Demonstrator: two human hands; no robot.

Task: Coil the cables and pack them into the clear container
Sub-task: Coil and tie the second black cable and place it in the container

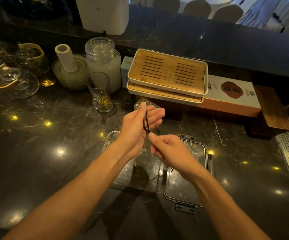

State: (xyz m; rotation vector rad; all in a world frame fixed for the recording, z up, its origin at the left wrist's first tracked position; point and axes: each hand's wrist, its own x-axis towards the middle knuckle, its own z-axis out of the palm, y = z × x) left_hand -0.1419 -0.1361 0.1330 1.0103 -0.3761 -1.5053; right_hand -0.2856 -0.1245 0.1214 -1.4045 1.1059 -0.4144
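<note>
Head view | your left hand [136, 123] held the cable [146, 121] loop, right hand [168, 149] pinched its tail | cable looked thin, limp, light; grip at the crossing | clear container [164, 186] sat below.

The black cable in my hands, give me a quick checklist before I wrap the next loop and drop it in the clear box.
1. Cable held: ok. The left hand has the black cable looped across its palm.
2. Free end controlled: ok. The right hand has a pinching grip on the cable just below the loop.
3. Clear container open: ok. It sits right under the hands with its lid off beside it.
4. Room in the container: cannot tell. Dark strands show through the wall, hands cover the rest.
5. Glass cup clear of the elbows: ok. It stands farther back on the counter.
</note>
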